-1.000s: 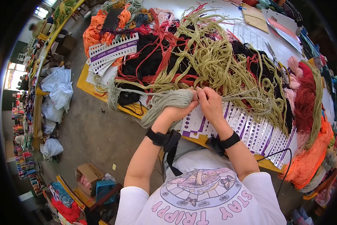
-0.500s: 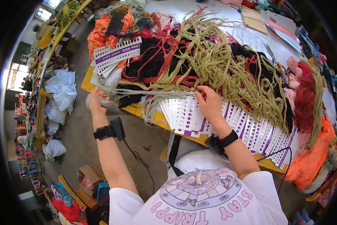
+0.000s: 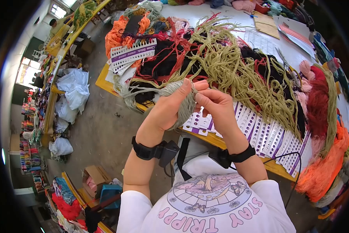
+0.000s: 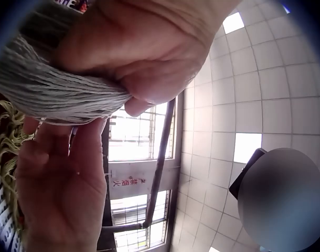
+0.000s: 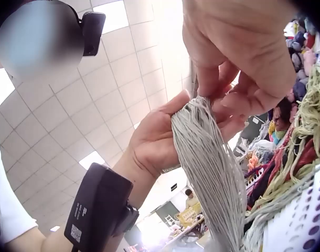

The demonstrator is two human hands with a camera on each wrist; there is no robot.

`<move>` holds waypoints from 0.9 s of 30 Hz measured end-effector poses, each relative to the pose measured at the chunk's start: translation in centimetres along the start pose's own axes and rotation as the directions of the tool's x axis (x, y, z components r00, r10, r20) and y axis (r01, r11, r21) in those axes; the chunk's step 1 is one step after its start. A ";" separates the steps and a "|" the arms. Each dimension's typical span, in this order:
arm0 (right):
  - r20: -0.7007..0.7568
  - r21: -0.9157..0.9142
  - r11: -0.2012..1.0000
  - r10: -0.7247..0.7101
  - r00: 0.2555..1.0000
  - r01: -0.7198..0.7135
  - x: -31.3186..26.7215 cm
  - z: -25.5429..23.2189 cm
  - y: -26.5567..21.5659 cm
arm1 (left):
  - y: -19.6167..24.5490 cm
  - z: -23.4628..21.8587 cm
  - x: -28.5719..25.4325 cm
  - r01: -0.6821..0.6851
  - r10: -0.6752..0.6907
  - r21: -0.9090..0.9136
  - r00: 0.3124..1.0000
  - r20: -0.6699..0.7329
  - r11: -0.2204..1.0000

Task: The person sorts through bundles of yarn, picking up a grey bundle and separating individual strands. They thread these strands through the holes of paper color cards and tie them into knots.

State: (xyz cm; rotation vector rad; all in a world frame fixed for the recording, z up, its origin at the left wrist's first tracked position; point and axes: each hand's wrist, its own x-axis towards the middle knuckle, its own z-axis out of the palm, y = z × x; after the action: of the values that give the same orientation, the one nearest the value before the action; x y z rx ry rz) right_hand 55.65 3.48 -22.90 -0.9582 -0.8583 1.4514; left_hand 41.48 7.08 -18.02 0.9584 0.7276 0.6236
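Grey yarn (image 3: 187, 106), gripped by left hand (image 3: 167, 108), pinched by right hand (image 3: 221, 110), near yellow-edged table (image 3: 104, 80); floor (image 3: 104, 136) space leftward.

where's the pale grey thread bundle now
In the head view, the pale grey thread bundle is in the left hand, just left of the right hand, on the near side of the olive thread pile.

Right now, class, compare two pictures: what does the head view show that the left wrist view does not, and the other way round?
Only the head view shows the scissors, the white bags and the cardboard box. Only the left wrist view shows the tiled ceiling, the dark pipe and the sign with red characters. Both show the left hand, the right hand, the grey thread and the olive thread.
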 end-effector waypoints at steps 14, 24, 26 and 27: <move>0.016 0.123 0.986 -0.119 0.993 0.116 -0.8 -0.5 -0.2 | -0.5 0.0 -0.1 -0.027 0.015 -0.085 0.990 -0.140 0.996; -0.016 -0.044 0.975 -0.218 0.976 0.217 -0.8 -0.2 0.5 | -1.5 -0.5 0.4 -0.110 0.103 -0.029 0.979 -0.174 0.994; -0.030 -0.019 0.983 -0.185 0.982 0.184 -0.9 -0.3 0.4 | -1.3 -0.2 0.3 -0.094 0.084 -0.042 0.975 -0.207 0.995; -0.035 0.015 0.985 -0.170 0.985 0.171 -0.9 -0.2 0.3 | -1.2 -0.1 0.3 -0.086 0.074 -0.048 0.976 -0.205 0.995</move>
State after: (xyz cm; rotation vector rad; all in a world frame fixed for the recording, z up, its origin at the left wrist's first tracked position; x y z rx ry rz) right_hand 55.71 2.54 -23.18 -0.8718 -0.8797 1.2909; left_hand 41.72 6.82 -19.23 0.8829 0.8504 0.8174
